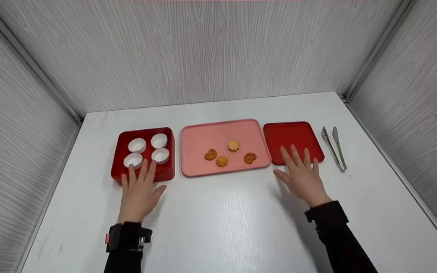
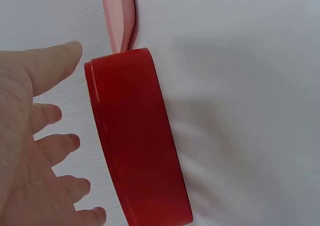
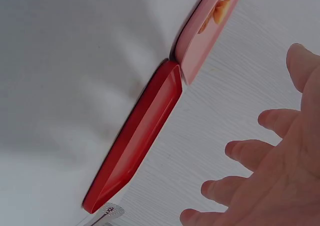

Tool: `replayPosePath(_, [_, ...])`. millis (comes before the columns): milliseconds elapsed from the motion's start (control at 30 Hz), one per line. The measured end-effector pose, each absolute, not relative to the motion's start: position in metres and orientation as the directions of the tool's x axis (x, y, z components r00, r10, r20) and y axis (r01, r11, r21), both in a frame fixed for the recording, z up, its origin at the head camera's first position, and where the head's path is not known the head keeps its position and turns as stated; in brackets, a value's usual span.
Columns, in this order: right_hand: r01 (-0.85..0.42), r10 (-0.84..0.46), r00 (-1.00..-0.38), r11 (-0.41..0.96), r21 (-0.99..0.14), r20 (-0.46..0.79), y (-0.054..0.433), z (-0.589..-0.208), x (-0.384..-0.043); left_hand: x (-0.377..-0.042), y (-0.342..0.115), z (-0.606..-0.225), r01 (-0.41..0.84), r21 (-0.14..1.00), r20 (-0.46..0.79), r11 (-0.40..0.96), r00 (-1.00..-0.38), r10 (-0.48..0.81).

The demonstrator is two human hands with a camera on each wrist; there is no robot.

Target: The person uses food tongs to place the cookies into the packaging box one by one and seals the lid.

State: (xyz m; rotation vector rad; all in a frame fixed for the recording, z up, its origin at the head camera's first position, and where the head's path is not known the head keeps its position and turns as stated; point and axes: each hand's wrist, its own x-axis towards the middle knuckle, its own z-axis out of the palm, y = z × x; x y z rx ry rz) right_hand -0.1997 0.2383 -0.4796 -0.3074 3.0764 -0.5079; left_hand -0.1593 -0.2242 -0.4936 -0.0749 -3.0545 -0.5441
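My left hand (image 1: 139,195) hovers with spread fingers over the near edge of a deep red box (image 1: 118,167), apart from its wall (image 2: 135,136) in the left wrist view. Several white paper baking cups (image 1: 159,140) sit in that box. On the other side, my right hand (image 1: 302,180) is held above the near edge of a flat red tray (image 1: 290,134), fingers spread and holding nothing. Between them lies a pink tray (image 1: 203,136) with two pretzel-shaped pieces (image 1: 210,154), a round golden piece (image 1: 222,161) and a paler scalloped piece (image 1: 233,145).
Metal tongs (image 1: 336,151) lie to the right of the red tray, their tips pointing away. All of it stands on a white table (image 1: 218,216), with grey wood-grain panels (image 1: 203,53) at the back and both sides. The pink tray and red tray sit edge to edge.
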Motion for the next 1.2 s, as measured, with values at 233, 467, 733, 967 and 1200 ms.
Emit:
replayPosePath(233, [-0.202, -0.195, -0.979, 0.924, -0.324, 0.054, 0.251, -0.478, -0.207, -0.169, -0.237, -0.499, 0.051, 0.329, 0.064, 0.943, -0.997, 0.031])
replayPosePath(467, [-0.196, -0.162, -0.979, 0.913, -0.358, 0.124, 0.271, -0.477, -0.213, -0.166, -0.239, -0.508, 0.078, 0.315, 0.189, 0.946, -0.982, 0.018])
replayPosePath(733, [-0.168, -0.089, -0.97, 0.917, -0.363, 0.226, 0.301, -0.473, -0.222, -0.155, -0.239, -0.512, 0.105, 0.278, 0.216, 0.955, -0.975, 0.044])
replayPosePath(967, [-0.139, -0.032, -0.953, 0.931, -0.339, 0.303, 0.326, -0.472, -0.229, -0.144, -0.239, -0.511, 0.16, 0.27, 0.231, 0.95, -0.968, 0.097])
replayPosePath(1200, [-0.035, 0.045, -0.975, 0.935, -0.353, 0.216, 0.348, -0.475, -0.234, -0.132, -0.24, -0.511, 0.171, 0.294, 0.228, 0.94, -0.968, 0.105])
